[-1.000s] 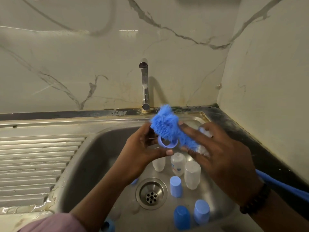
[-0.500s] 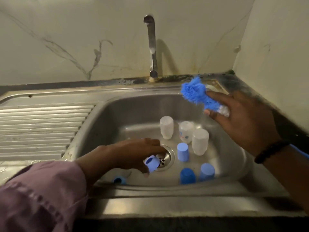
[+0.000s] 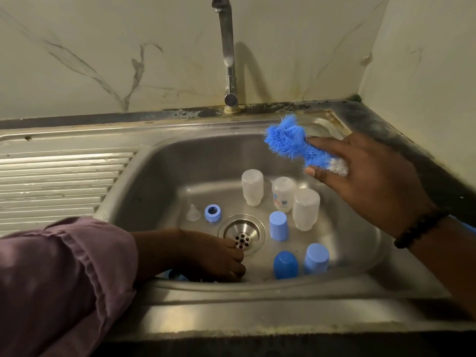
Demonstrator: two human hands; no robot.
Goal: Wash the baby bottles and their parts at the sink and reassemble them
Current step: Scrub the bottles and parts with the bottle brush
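We are gripping the blue bottle brush point(image 3: 293, 145) in our right hand point(image 3: 365, 181) at upper right; our left hand point(image 3: 206, 256) is reaching low by the drain point(image 3: 242, 234) — grip unclear — with three clear bottles point(image 3: 280, 197) standing upside down mid-basin.

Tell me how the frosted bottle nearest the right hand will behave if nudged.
The bottle stands tall and narrow, neck down, so it would probably tip. It looks like thin empty plastic, likely light. On the sink it may slide.
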